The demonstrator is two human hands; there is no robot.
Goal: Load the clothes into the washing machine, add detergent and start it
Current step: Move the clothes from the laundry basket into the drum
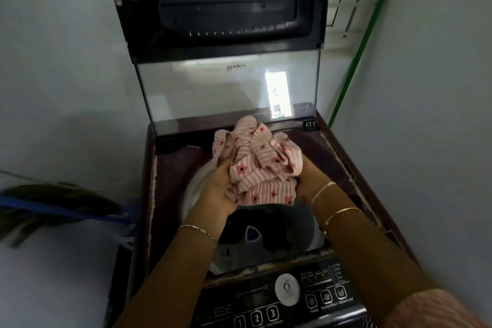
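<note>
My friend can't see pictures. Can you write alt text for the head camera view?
Two hands, left and right, hold a bunched pink striped flowery cloth above the open drum of a top-loading washer, where dark clothes already lie. The lid stands upright behind, and the control panel is nearest the camera.

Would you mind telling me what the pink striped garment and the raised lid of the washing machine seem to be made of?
The pink striped, flower-printed garment, bunched between the left hand and right hand, looks like soft, matte woven or knit cloth: it creases and folds loosely. The raised lid seems to be a glossy glass or clear plastic panel, mirroring a bright doorway, under a dark moulded plastic frame.
</note>
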